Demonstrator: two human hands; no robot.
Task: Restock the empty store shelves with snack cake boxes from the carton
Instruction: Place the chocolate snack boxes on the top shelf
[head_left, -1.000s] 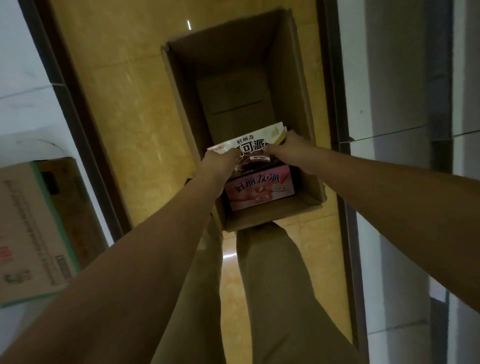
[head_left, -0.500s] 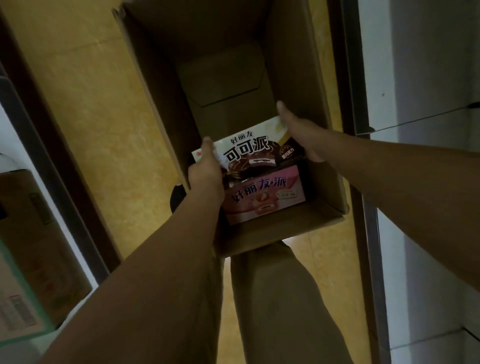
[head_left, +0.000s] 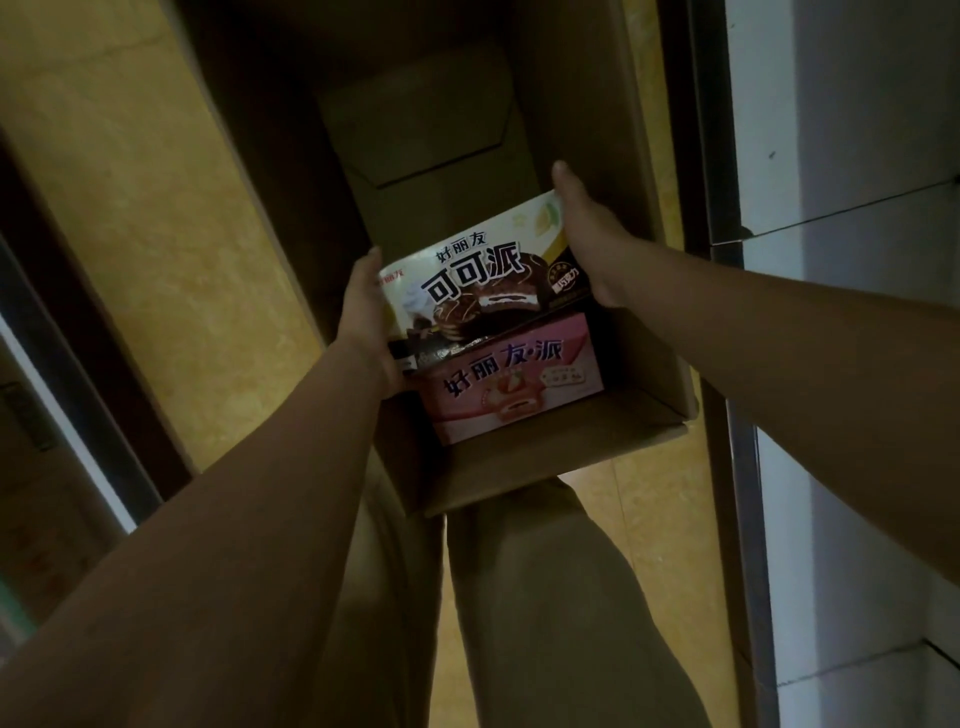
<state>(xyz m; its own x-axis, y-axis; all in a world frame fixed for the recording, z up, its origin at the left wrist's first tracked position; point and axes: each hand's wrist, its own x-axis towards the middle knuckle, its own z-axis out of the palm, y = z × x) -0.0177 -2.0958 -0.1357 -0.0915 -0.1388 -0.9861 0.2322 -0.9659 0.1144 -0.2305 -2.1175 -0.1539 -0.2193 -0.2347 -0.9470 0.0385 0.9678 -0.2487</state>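
Observation:
An open brown carton (head_left: 545, 467) stands on the yellow floor between my legs. Inside it, a white and brown chocolate snack cake box (head_left: 478, 280) is held face up between both hands. My left hand (head_left: 363, 317) clamps its left end and my right hand (head_left: 587, 234) clamps its right end. A pink snack cake box (head_left: 514, 389) lies under it at the carton's near end. The far half of the carton shows only its bare cardboard bottom.
White shelf units (head_left: 852, 312) with dark edges run along the right. A dark shelf base (head_left: 78, 338) and another cardboard carton (head_left: 31, 519) are at the left. My trouser legs (head_left: 545, 597) fill the lower middle.
The chocolate box has tipped from edge-on to face up and come a little higher, held at both ends. The camera has moved closer to the carton.

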